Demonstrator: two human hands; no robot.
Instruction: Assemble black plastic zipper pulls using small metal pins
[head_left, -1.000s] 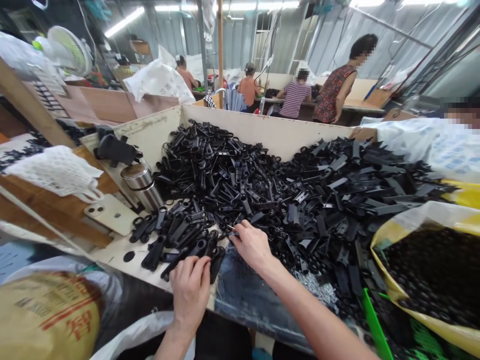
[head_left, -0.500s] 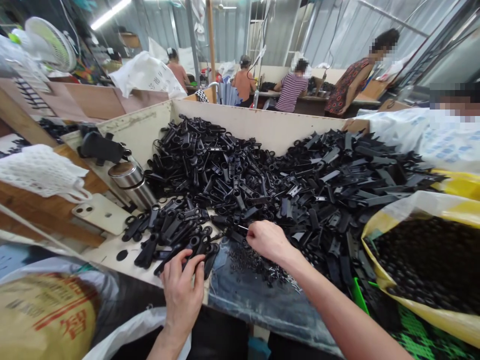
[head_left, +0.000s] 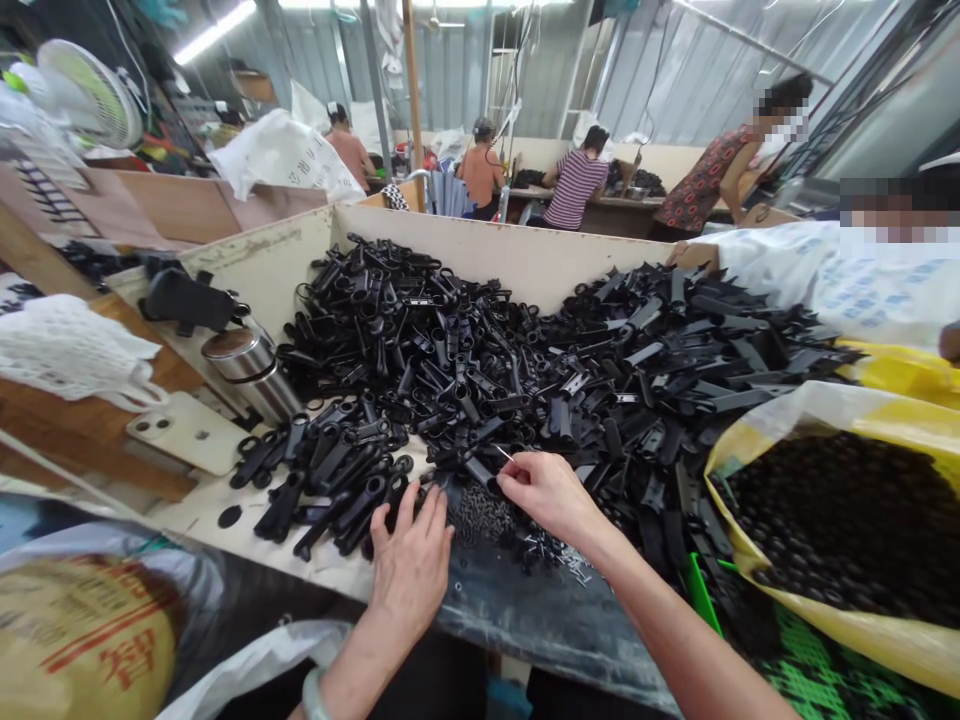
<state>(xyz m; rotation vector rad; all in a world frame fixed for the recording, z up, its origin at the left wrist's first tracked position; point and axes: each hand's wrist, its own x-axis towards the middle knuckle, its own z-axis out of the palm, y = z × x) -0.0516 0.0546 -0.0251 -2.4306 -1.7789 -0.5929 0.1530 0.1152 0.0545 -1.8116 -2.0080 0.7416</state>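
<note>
My left hand (head_left: pixel 414 555) lies palm down with fingers stretched over the near edge of a group of black plastic parts with ringed ends (head_left: pixel 341 465). Its fingertips touch the parts, and I cannot make out anything held. Pinched between the thumb and fingers of my right hand (head_left: pixel 551 495) is a thin metal pin (head_left: pixel 505 453), its tip pointing up and left. Small dark pieces (head_left: pixel 484 515) and short silvery pins (head_left: pixel 566 562) lie in a loose heap below and left of the right hand, on a dark mat (head_left: pixel 510 610).
Black parts are heaped at the back (head_left: pixel 420 330) and right (head_left: pixel 675 330). A steel flask (head_left: pixel 251 370) and a phone (head_left: pixel 184 432) stand at left. On the right is a yellow-edged sack (head_left: pixel 724 480) of black round pieces. A person sits at far right; others work behind.
My left hand has shifted right along the black parts, its fingers now flatter. My right hand has moved slightly right and down, still pinching the pin, which now tilts more upward.
</note>
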